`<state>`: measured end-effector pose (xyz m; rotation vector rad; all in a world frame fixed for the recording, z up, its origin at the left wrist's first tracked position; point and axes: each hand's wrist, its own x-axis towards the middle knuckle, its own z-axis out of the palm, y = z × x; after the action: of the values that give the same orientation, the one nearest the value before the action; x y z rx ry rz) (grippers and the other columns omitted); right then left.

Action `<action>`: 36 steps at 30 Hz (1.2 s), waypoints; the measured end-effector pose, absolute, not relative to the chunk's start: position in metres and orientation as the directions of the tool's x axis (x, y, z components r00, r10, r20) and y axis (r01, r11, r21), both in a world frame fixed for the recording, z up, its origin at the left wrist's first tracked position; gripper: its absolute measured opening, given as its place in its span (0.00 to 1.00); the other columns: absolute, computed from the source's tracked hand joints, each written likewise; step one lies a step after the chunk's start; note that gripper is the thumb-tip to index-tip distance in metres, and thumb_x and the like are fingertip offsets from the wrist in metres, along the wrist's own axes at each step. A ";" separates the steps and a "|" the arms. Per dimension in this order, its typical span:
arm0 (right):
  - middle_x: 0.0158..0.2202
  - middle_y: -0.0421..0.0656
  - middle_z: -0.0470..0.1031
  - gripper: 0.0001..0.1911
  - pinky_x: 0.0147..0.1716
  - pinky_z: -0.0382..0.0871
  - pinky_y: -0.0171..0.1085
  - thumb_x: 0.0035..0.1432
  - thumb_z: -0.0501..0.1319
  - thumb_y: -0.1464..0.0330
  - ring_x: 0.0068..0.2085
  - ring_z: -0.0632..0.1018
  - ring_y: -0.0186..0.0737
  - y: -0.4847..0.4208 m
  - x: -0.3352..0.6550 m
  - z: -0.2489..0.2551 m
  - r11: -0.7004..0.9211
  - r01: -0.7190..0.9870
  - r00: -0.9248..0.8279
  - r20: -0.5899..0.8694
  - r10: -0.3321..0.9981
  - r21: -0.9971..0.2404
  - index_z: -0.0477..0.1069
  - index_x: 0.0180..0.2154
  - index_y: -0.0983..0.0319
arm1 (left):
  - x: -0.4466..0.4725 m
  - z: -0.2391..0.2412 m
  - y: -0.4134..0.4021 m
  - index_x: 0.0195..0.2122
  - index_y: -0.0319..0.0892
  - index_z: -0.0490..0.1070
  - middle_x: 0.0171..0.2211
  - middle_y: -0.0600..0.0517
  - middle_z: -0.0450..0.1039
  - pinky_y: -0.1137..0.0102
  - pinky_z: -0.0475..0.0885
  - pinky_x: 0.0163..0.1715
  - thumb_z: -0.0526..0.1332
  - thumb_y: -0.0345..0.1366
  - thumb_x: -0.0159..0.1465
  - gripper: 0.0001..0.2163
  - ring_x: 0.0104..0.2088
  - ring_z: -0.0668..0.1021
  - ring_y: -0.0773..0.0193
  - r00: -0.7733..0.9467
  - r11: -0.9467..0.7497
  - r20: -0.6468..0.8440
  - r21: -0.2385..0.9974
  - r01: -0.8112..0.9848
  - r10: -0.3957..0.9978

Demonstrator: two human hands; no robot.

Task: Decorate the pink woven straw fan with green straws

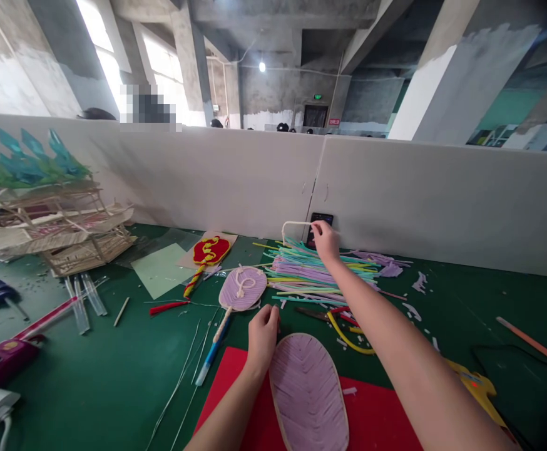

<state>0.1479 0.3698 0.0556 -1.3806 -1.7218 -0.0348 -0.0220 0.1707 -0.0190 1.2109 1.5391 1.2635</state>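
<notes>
My right hand (325, 241) reaches over the straw pile and pinches one end of a thin cream-coloured strip (296, 223), which bends down at its far end. My left hand (263, 332) is closed at the upper left edge of a large lilac oval fan piece (308, 388) with a cream rim; what its fingers hold, if anything, is hidden. That piece lies on a red sheet (372, 407). Under and beside my right hand spread many lilac, green and yellow straws (315, 269). A smaller lilac fan (243, 288) with a cream curl lies left of them.
Scissors (313, 313) with red and yellow handles lie right of centre. A red-and-yellow fan (211, 249), pale green paper (161, 270) and a stick model (76, 232) are on the left. A phone (320, 219) leans on the white partition (208, 181). Glue guns (8, 363) (473, 388) flank the red sheet.
</notes>
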 end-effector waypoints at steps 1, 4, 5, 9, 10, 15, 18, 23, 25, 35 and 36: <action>0.39 0.46 0.74 0.16 0.36 0.65 0.34 0.62 0.45 0.65 0.39 0.74 0.40 0.365 0.151 0.063 0.395 0.788 0.021 0.662 0.749 -0.472 0.68 0.42 0.62 | -0.022 -0.018 0.170 0.18 0.41 0.56 0.16 0.58 0.57 0.75 0.58 0.22 0.50 0.45 0.59 0.16 0.20 0.64 0.71 -0.231 0.037 0.008 0.981 0.190 0.973; 0.39 0.47 0.75 0.13 0.38 0.63 0.34 0.61 0.48 0.66 0.41 0.73 0.41 0.343 0.160 0.084 0.412 0.835 -0.041 0.705 0.708 -0.365 0.69 0.37 0.62 | -0.021 -0.014 0.167 0.18 0.41 0.57 0.16 0.58 0.57 0.75 0.57 0.22 0.50 0.44 0.59 0.16 0.20 0.64 0.71 -0.232 0.028 0.023 0.976 0.214 0.972; 0.39 0.47 0.75 0.12 0.38 0.62 0.34 0.61 0.49 0.65 0.42 0.73 0.42 0.335 0.164 0.090 0.394 0.855 -0.049 0.705 0.707 -0.336 0.69 0.36 0.62 | -0.021 -0.013 0.166 0.18 0.41 0.58 0.16 0.58 0.58 0.75 0.57 0.22 0.50 0.44 0.59 0.16 0.20 0.64 0.71 -0.235 0.021 0.033 0.975 0.221 0.972; 0.32 0.45 0.77 0.10 0.32 0.62 0.34 0.57 0.53 0.65 0.34 0.75 0.40 0.308 0.180 0.106 0.167 0.837 0.196 0.571 0.797 -0.521 0.69 0.31 0.62 | -0.022 -0.009 0.164 0.18 0.41 0.58 0.15 0.57 0.59 0.75 0.58 0.22 0.51 0.44 0.59 0.16 0.20 0.65 0.70 -0.230 -0.014 0.076 0.966 0.257 0.970; 0.27 0.44 0.76 0.09 0.31 0.63 0.34 0.55 0.53 0.66 0.31 0.75 0.39 0.305 0.185 0.109 0.102 0.791 0.284 0.510 0.812 -0.603 0.69 0.30 0.63 | -0.022 -0.009 0.164 0.18 0.41 0.58 0.15 0.57 0.59 0.75 0.58 0.23 0.50 0.44 0.59 0.16 0.20 0.65 0.70 -0.230 -0.025 0.086 0.966 0.259 0.969; 0.16 0.39 0.71 0.07 0.28 0.64 0.32 0.51 0.56 0.65 0.24 0.74 0.36 0.298 0.211 0.113 0.140 0.534 0.450 0.421 0.788 -0.834 0.65 0.29 0.63 | -0.024 -0.011 0.166 0.18 0.41 0.60 0.14 0.57 0.59 0.75 0.58 0.23 0.50 0.44 0.59 0.16 0.20 0.65 0.70 -0.236 -0.020 0.085 0.963 0.268 0.968; 0.18 0.39 0.73 0.12 0.22 0.62 0.31 0.49 0.59 0.60 0.21 0.72 0.34 0.282 0.209 0.103 0.264 0.335 0.418 0.394 0.819 -0.905 0.62 0.29 0.62 | -0.024 -0.011 0.164 0.19 0.41 0.60 0.15 0.57 0.60 0.75 0.58 0.23 0.50 0.44 0.60 0.16 0.20 0.65 0.70 -0.239 -0.036 0.104 0.962 0.270 0.965; 0.23 0.39 0.76 0.17 0.12 0.53 0.29 0.47 0.61 0.56 0.13 0.63 0.27 0.222 0.177 0.072 0.349 -0.026 0.265 0.331 0.906 -0.937 0.58 0.29 0.59 | -0.017 -0.001 0.158 0.21 0.40 0.64 0.17 0.55 0.64 0.74 0.61 0.25 0.48 0.46 0.62 0.18 0.21 0.67 0.69 -0.118 -0.209 0.254 0.931 0.299 0.960; 0.27 0.40 0.77 0.18 0.10 0.53 0.28 0.47 0.61 0.55 0.14 0.68 0.29 0.195 0.165 0.058 0.311 -0.106 0.188 0.288 0.939 -0.944 0.56 0.30 0.58 | -0.010 0.006 0.153 0.25 0.40 0.67 0.22 0.53 0.69 0.74 0.63 0.27 0.47 0.47 0.62 0.18 0.24 0.71 0.67 0.023 -0.288 0.294 0.914 0.284 0.955; 0.29 0.40 0.77 0.16 0.15 0.64 0.28 0.45 0.64 0.60 0.22 0.76 0.33 0.091 0.144 0.038 0.176 -0.349 0.123 0.141 0.982 -0.920 0.59 0.29 0.59 | 0.018 0.029 0.081 0.43 0.41 0.66 0.39 0.46 0.70 0.69 0.64 0.37 0.55 0.39 0.60 0.12 0.40 0.72 0.59 0.175 -0.513 0.558 0.533 0.673 0.811; 0.29 0.40 0.78 0.16 0.16 0.64 0.28 0.45 0.65 0.60 0.22 0.75 0.33 0.082 0.143 0.040 0.153 -0.379 0.107 0.121 0.987 -0.913 0.59 0.29 0.59 | 0.016 0.032 0.075 0.42 0.41 0.66 0.41 0.46 0.70 0.69 0.64 0.38 0.55 0.38 0.60 0.11 0.41 0.72 0.59 0.197 -0.537 0.577 0.508 0.673 0.792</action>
<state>0.1433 0.0822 0.0399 -0.8558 -0.9228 1.2110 0.0159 0.0746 0.0316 2.3163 1.4305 1.2588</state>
